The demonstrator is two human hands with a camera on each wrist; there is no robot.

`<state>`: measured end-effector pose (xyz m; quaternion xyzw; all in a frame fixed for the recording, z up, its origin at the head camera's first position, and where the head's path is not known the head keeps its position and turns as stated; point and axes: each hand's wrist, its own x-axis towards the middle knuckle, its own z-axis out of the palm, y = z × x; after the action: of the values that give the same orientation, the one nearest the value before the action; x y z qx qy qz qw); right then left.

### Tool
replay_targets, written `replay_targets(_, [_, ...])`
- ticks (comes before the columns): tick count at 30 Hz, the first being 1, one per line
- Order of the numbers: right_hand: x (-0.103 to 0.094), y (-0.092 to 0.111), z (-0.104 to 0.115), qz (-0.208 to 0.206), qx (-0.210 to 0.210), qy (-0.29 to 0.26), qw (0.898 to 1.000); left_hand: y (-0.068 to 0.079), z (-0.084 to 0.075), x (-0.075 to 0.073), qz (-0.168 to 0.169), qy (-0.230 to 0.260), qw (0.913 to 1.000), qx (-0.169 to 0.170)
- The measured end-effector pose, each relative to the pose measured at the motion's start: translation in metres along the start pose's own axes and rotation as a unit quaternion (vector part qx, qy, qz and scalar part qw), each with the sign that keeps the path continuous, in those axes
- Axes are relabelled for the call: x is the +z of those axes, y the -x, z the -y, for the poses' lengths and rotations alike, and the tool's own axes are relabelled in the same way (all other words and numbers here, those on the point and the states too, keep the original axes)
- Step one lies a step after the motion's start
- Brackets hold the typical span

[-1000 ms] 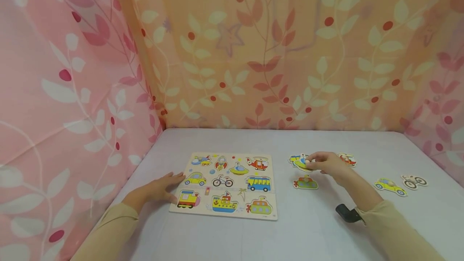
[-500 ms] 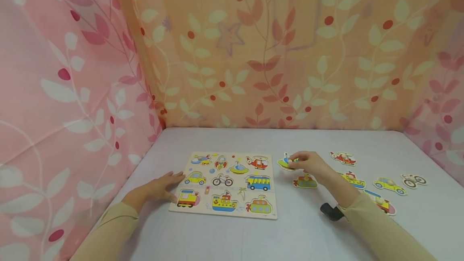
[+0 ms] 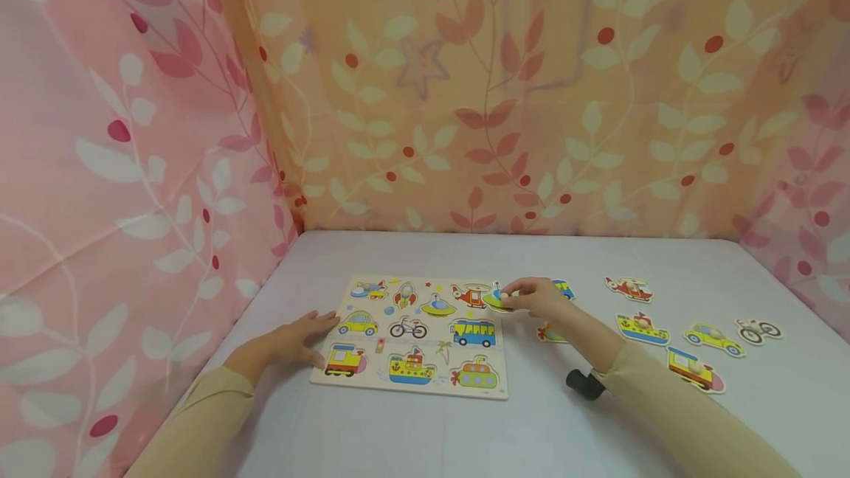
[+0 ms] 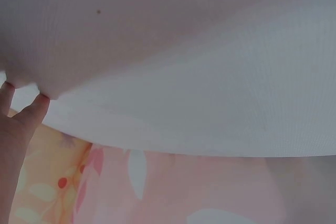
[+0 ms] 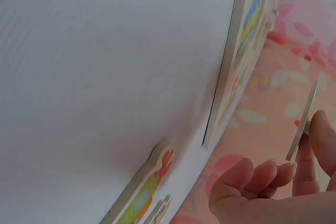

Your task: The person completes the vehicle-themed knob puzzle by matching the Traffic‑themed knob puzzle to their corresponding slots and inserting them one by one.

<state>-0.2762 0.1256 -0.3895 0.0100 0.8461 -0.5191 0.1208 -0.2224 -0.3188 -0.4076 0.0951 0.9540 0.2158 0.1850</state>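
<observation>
My right hand pinches a flying saucer puzzle piece by its knob, over the right edge of the wooden puzzle board. In the right wrist view, the thin piece appears edge-on between thumb and fingers, raised above the table. My left hand rests at the board's left edge with fingers extended; the left wrist view catches only part of that hand. Printed vehicles cover the board, and its rocket and airplane bear knobs. Beneath my right wrist, a submarine piece is partly hidden.
Loose pieces lie on the white table at right: a partly covered bus, a helicopter, a ship, a car, a bicycle and a train. Patterned curtains surround the table.
My right hand has carried the saucer piece leftward from beside the bus piece to the board's right edge. The ship and train pieces have come into sight. My left hand stays put.
</observation>
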Motion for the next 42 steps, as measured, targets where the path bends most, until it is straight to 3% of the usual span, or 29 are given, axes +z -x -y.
replay_targets(8, [0.014,-0.005,0.003,0.0,0.008,-0.006,1.0,0.001,-0.001,-0.001,-0.001,-0.003,0.9999,0.012])
replay_targets(17, [0.029,-0.01,0.005,0.003,0.034,-0.002,0.999,-0.002,0.001,0.001,-0.003,0.0,1.0,-0.006])
replay_targets(26, [0.043,-0.016,0.011,0.0,0.014,-0.015,1.0,-0.002,0.001,0.001,0.001,-0.003,0.9999,-0.011])
replay_targets(42, [0.075,-0.03,0.019,0.006,0.02,-0.031,0.999,-0.003,0.004,0.001,-0.001,-0.002,1.0,-0.005])
